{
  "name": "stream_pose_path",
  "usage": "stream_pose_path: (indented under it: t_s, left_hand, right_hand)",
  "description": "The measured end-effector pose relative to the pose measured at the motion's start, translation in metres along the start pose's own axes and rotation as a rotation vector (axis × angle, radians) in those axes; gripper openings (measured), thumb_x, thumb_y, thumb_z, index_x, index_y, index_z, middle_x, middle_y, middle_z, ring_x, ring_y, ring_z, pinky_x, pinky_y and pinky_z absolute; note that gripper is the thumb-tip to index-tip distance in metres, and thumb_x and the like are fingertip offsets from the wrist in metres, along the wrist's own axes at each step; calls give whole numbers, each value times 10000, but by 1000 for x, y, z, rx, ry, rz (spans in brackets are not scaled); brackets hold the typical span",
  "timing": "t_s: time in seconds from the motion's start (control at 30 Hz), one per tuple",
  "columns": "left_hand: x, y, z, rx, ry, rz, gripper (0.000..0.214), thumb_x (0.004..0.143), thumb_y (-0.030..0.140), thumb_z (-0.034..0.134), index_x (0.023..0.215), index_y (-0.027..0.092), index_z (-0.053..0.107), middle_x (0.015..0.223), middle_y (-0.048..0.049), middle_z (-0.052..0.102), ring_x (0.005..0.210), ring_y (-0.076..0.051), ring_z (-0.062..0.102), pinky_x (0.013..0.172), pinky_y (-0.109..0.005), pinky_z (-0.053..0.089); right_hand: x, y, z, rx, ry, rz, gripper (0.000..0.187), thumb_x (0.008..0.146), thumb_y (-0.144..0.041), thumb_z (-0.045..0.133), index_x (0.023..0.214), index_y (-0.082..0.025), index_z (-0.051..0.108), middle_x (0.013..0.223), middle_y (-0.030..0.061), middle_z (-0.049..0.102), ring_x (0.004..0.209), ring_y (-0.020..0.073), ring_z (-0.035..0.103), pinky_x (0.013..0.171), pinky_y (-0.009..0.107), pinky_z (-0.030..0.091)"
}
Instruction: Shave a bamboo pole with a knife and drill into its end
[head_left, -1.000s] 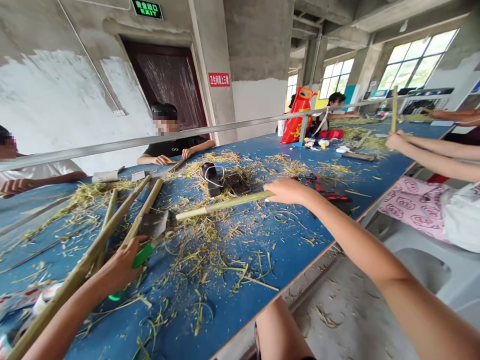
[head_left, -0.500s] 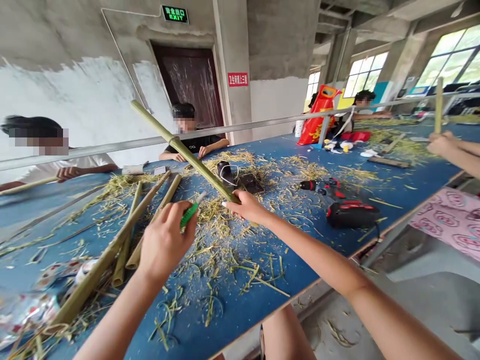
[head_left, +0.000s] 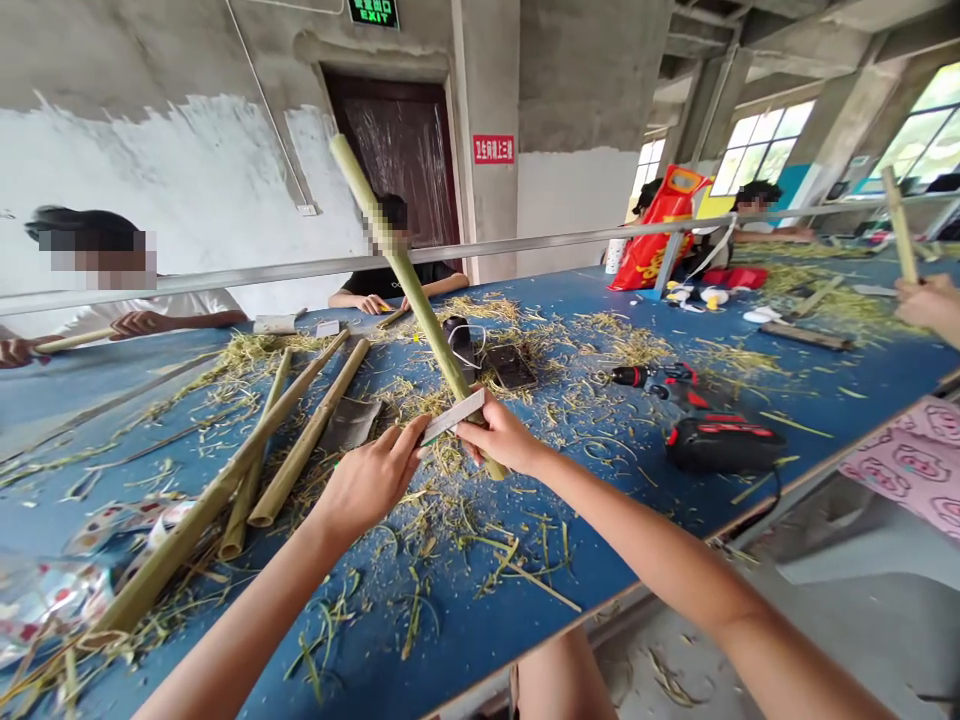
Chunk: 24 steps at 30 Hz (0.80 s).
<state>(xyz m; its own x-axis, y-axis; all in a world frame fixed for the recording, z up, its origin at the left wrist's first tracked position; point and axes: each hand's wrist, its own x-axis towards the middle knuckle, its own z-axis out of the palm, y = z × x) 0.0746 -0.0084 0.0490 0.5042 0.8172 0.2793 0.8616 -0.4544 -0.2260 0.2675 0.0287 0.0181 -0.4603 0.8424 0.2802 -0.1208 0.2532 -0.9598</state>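
My right hand (head_left: 506,437) is closed around the lower part of a green bamboo pole (head_left: 426,305), which slants up and away to the left above the table. In my left hand (head_left: 373,478) is a knife (head_left: 459,410), its flat grey blade laid against the pole just by my right fingers. My left fingers hide most of its green handle. Left of my hands, several cut bamboo poles (head_left: 315,430) lie on the blue table (head_left: 480,600). Pale bamboo shavings (head_left: 442,470) are scattered beneath the held pole.
A cordless drill (head_left: 675,390) and a black-and-red case (head_left: 724,443) lie to the right. A metal rail (head_left: 315,270) crosses above the table. Ahead stand a red bag (head_left: 660,240) and a black tool (head_left: 459,340). Other people sit around, some holding bamboo.
My left hand has moved right and brought the knife blade onto the pole beside my right hand. The pole has tilted more upright, and the view has shifted slightly.
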Motion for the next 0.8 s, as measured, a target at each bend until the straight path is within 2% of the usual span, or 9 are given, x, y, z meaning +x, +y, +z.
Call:
stream_pose_path:
  t_s: [0.07, 0.13, 0.23, 0.37, 0.5, 0.57, 0.7, 0.8]
  left_hand:
    - [1, -1, 0, -9, -27, 9, 414, 893, 380, 203, 1186, 160, 396, 898, -81, 623, 666, -157, 605, 506, -227, 393]
    - [2, -3, 0, 18, -53, 0, 402, 889, 409, 193, 1051, 147, 452, 783, -69, 634, 608, -166, 600, 474, -232, 365]
    - [4, -3, -1, 65, -71, -4, 402, 882, 437, 184, 916, 152, 465, 636, -49, 605, 538, -171, 579, 444, -235, 323]
    - [5, -1, -2, 75, -70, -7, 403, 870, 463, 207, 877, 157, 469, 617, -52, 600, 511, -156, 564, 438, -229, 309]
    - [6, 3, -4, 46, -45, -9, 405, 861, 467, 224, 856, 157, 485, 612, -61, 599, 503, -157, 559, 436, -235, 318]
    - [6, 5, -5, 49, -51, -23, 410, 860, 469, 218, 845, 160, 488, 609, -63, 598, 505, -162, 560, 436, -237, 321]
    - [7, 8, -8, 103, -92, -57, 433, 862, 474, 194, 867, 158, 491, 623, -68, 608, 542, -183, 581, 447, -239, 331]
    - [10, 11, -7, 144, -102, -72, 459, 862, 478, 181, 887, 151, 502, 627, -76, 612, 559, -204, 591, 461, -251, 347]
  right_hand:
    - [-3, -2, -1, 99, -43, 30, 284, 741, -274, 547, 932, -242, 339, 574, -104, 392, 368, 43, 355, 345, 192, 334]
    - [-6, -3, -1, 158, -48, 42, 319, 697, -247, 599, 927, -237, 379, 613, -93, 415, 374, 31, 338, 326, 183, 297]
    - [-8, -2, -1, 164, -22, 26, 319, 669, -225, 623, 944, -219, 461, 637, -68, 449, 403, 38, 360, 342, 196, 310]
    - [-7, 0, -2, 122, 10, -5, 358, 680, -264, 625, 1018, -225, 516, 661, -42, 481, 482, 68, 422, 416, 225, 383]
    - [-8, -2, -7, 46, -18, -8, 424, 670, -278, 636, 1072, -246, 508, 603, -58, 453, 444, 71, 383, 390, 228, 350]
    - [-8, -3, -8, -28, 16, -19, 393, 656, -266, 640, 1033, -227, 537, 602, -52, 463, 456, 74, 384, 397, 226, 339]
    - [-9, 0, -4, -176, 132, -59, 209, 686, -250, 580, 886, -190, 576, 619, -30, 494, 507, 84, 415, 433, 221, 318]
    - [-8, 0, -5, -297, 148, -107, 111, 705, -256, 551, 780, -177, 569, 594, -31, 486, 502, 81, 392, 442, 220, 292]
